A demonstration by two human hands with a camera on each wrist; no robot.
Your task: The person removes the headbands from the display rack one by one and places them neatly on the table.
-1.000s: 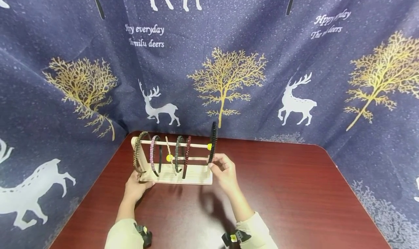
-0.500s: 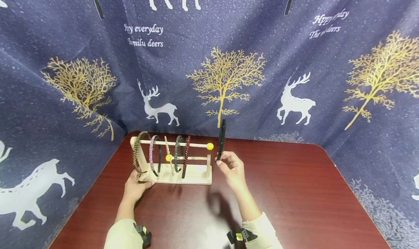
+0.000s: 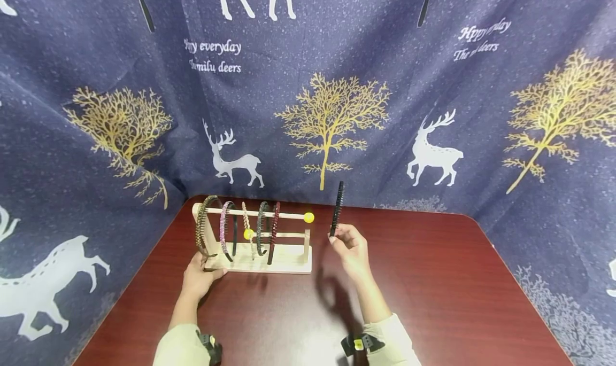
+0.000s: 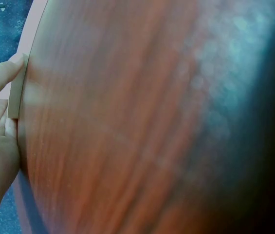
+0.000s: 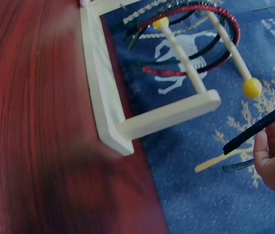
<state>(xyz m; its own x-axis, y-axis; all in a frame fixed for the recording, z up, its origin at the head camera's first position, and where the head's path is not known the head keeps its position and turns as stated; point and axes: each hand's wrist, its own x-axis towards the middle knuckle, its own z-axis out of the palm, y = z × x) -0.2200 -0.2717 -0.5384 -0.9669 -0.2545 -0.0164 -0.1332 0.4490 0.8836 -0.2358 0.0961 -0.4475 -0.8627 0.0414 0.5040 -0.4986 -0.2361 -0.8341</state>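
A black toothed headband [image 3: 339, 205] stands upright in my right hand [image 3: 355, 251], pinched near its lower end, to the right of the wooden headband stand [image 3: 293, 260]. In the right wrist view both dark ends of the headband [image 5: 256, 129] show beside the fingers. My left hand [image 3: 197, 278] grips the left end of the stand's base; the left wrist view has the thumb over the base corner [image 4: 18, 92]. On the upper rod hang a brown headband [image 3: 200, 227], a pink one [image 3: 223, 230], a dark green one [image 3: 260, 230] and a dark red one [image 3: 274, 232]. A thin beaded headband [image 3: 247, 222] hangs among them.
Yellow balls cap the upper rod [image 3: 308, 217] and the lower rod [image 3: 248, 234]. The stand rests on a reddish-brown table [image 3: 423, 280], near its back left. Behind the table hangs a dark blue cloth [image 3: 298, 45] with deer and trees.
My right hand has drawn the black headband off the right end of the upper rod and moved it rightward, away from the stand. The left hand keeps its grip on the base.
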